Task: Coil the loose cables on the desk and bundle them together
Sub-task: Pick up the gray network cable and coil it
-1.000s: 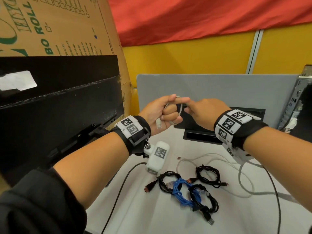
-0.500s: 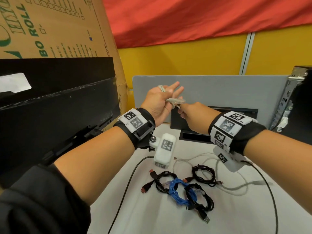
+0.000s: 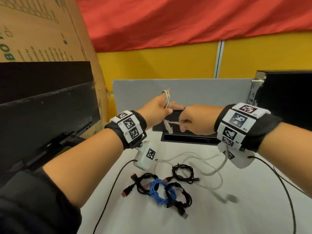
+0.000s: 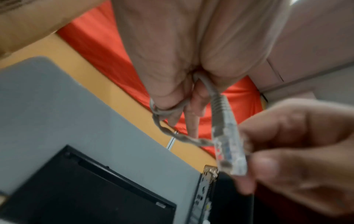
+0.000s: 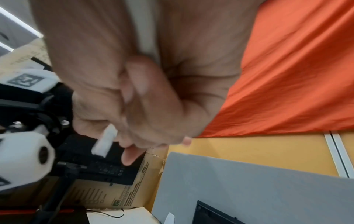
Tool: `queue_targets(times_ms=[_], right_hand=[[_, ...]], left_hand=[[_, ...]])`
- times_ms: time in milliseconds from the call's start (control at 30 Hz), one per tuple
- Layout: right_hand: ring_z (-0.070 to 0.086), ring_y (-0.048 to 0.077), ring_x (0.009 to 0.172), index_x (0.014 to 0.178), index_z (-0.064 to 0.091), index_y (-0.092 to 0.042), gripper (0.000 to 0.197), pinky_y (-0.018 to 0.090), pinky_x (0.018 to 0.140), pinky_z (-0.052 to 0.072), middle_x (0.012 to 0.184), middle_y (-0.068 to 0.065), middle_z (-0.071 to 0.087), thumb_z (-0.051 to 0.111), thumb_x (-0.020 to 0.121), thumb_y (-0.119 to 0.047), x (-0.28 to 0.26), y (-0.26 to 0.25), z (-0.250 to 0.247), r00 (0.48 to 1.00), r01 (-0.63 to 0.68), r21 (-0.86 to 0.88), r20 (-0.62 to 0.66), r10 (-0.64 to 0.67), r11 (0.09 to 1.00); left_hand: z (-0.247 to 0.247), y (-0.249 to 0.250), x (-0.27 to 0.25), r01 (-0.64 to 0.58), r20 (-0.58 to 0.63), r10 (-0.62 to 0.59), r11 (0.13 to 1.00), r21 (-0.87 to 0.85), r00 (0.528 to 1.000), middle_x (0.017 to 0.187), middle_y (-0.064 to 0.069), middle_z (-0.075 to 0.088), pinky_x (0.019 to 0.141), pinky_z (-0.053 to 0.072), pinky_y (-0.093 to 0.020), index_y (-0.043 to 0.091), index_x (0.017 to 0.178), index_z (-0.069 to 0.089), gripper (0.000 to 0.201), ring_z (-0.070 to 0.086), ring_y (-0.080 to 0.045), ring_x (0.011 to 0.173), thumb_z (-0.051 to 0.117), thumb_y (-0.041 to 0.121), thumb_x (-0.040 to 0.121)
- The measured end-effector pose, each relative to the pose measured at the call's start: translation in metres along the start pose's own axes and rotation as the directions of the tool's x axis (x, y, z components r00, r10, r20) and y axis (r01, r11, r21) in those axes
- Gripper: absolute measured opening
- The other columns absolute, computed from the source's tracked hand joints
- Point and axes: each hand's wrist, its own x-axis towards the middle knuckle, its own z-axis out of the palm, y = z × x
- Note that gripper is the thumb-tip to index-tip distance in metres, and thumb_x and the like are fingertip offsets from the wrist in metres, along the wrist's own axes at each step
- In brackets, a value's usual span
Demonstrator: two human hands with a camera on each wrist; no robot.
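Observation:
My left hand [image 3: 168,103] is raised over the back of the desk with its fingers stretched out. A grey network cable [image 3: 167,98] loops round them, and the thumb clamps it. Its clear plug [image 4: 228,145] dangles below the palm. My right hand [image 3: 182,125] sits just to the right and pinches the twisted stretch of the same cable [image 3: 173,122]. The rest of the cable drops to the desk [image 3: 217,168]. A blue coil [image 3: 157,191] and black coils [image 3: 183,172] lie bundled on the white desk [image 3: 219,217].
A black monitor [image 3: 42,107] and a cardboard box [image 3: 42,31] fill the left. A grey partition [image 3: 202,92] and a black cable slot [image 3: 185,138] stand behind the hands, a computer tower [image 3: 287,98] at the right. A thin white USB cable [image 3: 177,160] lies loose.
My left hand went from a fist to outstretched fingers with the cable round them. My right hand dropped from the fingertips to below the palm, drawing the cable along.

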Motion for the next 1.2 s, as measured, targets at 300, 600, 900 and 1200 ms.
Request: queue_targets(times_ms=[300, 600, 900, 1200], right_hand=[[0.047, 0.016, 0.064, 0.093, 0.057, -0.033, 0.014, 0.028, 0.058, 0.034, 0.065, -0.012, 0.046, 0.045, 0.099, -0.031, -0.03, 0.055, -0.006, 0.96, -0.046, -0.199, -0.278, -0.012, 0.979], [0.043, 0.022, 0.047, 0.087, 0.039, -0.022, 0.012, 0.028, 0.044, 0.031, 0.067, -0.002, 0.044, 0.046, 0.096, -0.028, -0.041, 0.094, 0.013, 0.893, -0.179, -0.431, -0.448, -0.037, 0.885], [0.044, 0.021, 0.049, 0.095, 0.031, -0.019, 0.018, 0.032, 0.047, 0.036, 0.06, -0.005, 0.041, 0.049, 0.094, -0.022, -0.041, 0.102, 0.048, 0.882, -0.286, -0.186, -0.434, 0.182, 0.94], [0.054, 0.013, 0.071, 0.129, 0.043, -0.011, 0.032, 0.014, 0.061, 0.047, 0.1, -0.001, 0.057, 0.048, 0.097, -0.017, -0.024, 0.056, 0.078, 0.956, -0.226, 0.346, -0.1, 0.275, 0.91]], left_hand=[[0.034, 0.005, 0.001, 0.001, 0.148, -0.016, 0.995, 0.097, 0.989, 0.054, 0.004, 0.051, 0.058, 0.043, -0.017, 0.011, 0.144, 0.035, 0.041, 0.047, -0.011, 0.052, 0.035, 0.011, 0.104], [0.065, 0.02, -0.003, 0.19, 0.401, -0.016, 0.898, -0.397, 0.916, 0.049, 0.007, 0.023, 0.088, 0.055, -0.05, 0.02, 0.06, 0.04, 0.043, 0.021, -0.011, 0.04, 0.046, 0.03, 0.101], [0.084, 0.029, -0.011, 0.217, 0.34, 0.143, 0.534, -0.818, 0.93, 0.046, 0.007, 0.021, 0.087, 0.054, -0.046, -0.002, 0.102, 0.067, 0.034, 0.029, -0.006, 0.035, 0.046, 0.024, 0.097], [0.081, 0.014, 0.003, -0.006, 0.029, 0.064, 0.489, -0.872, 0.998, 0.097, -0.025, 0.071, 0.104, 0.044, -0.051, -0.007, 0.108, 0.048, 0.018, 0.071, -0.021, 0.071, 0.036, 0.004, 0.102]])
